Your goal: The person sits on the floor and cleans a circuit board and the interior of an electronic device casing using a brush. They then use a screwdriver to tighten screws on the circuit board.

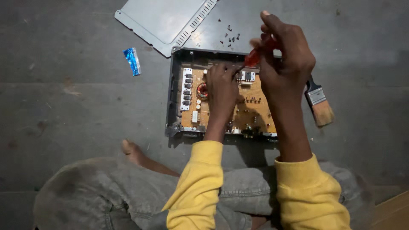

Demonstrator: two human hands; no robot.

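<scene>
Right hand (284, 64) gripped red-handled screwdriver (252, 58); left hand (221, 87) pressed orange circuit board (251, 111) (fingers closed on nothing); tip was best kept upright, seated squarely.

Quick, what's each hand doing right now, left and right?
Left hand: fingers curled, resting on the circuit board, steadying the screwdriver's tip; holds nothing else that shows.
Right hand: closed around the red-handled screwdriver.

You see an orange-brown circuit board (251, 108) in a dark grey case (174, 91), a red screwdriver handle (252, 57), yellow sleeves (200, 183), a shiny blue wrapper (132, 61) and a pale grey cover (164, 19).
</scene>
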